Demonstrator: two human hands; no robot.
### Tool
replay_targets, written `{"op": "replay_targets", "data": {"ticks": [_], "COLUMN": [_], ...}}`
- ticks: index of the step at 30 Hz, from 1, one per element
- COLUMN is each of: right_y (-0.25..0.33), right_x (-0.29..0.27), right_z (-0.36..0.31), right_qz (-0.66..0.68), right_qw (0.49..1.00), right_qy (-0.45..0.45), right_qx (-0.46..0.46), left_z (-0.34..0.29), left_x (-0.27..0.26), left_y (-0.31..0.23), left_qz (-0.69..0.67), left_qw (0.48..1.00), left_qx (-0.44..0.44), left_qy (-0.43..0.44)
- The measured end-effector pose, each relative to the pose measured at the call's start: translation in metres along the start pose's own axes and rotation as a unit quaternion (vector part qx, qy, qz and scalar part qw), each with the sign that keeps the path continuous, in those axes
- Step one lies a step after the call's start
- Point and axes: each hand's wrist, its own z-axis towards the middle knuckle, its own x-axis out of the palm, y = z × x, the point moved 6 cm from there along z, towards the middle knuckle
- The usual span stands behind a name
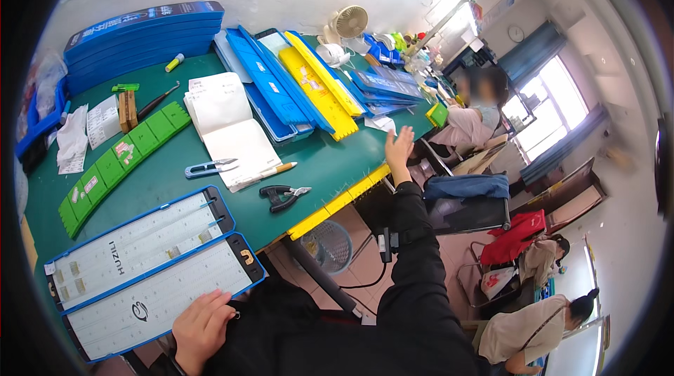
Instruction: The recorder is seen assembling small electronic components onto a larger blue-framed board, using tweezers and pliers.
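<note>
A blue-edged flat case (158, 264) lies unfolded on the near left, with two pale ruled panels and a few small pieces on the farther one. My left hand (202, 327) rests at the case's near edge, its fingers loosely bent and no grip visible. Out to the right, my right hand (400, 150) is open with fingers stretched, holding nothing, by the table's edge. A white paper slip (380, 124) lies just beyond it. Nearby on the table are black-handled pliers (282, 197), blue thread snips (209, 168) and an open notebook (235, 130) with a pen (272, 172).
A curved green segmented strip (123, 158) lies at left. Stacked blue boxes (140, 46), blue and yellow cases (316, 81) and a fan (349, 22) line the back. A yellow strip with upright pins (337, 200) edges the table. A basket (326, 246) and seated co-worker (470, 123) are at right.
</note>
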Motion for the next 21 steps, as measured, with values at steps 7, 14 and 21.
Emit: {"op": "replay_targets", "data": {"ticks": [7,14,21], "right_y": [0.006,-0.01,0.219], "right_x": [0.002,0.046,-0.106], "right_z": [-0.015,0.001,-0.111], "right_qz": [-0.048,-0.005,0.49], "right_qw": [0.994,0.994,0.84], "right_qy": [-0.093,0.079,0.156], "right_qx": [0.027,0.073,-0.173], "left_z": [-0.003,-0.001,0.016], "left_x": [0.002,0.001,-0.007], "left_y": [0.001,0.004,0.013], "left_qz": [0.001,0.003,-0.023], "left_qw": [1.0,1.0,0.999], "left_qx": [-0.006,-0.005,0.015], "left_qy": [0.007,0.003,-0.025]}}
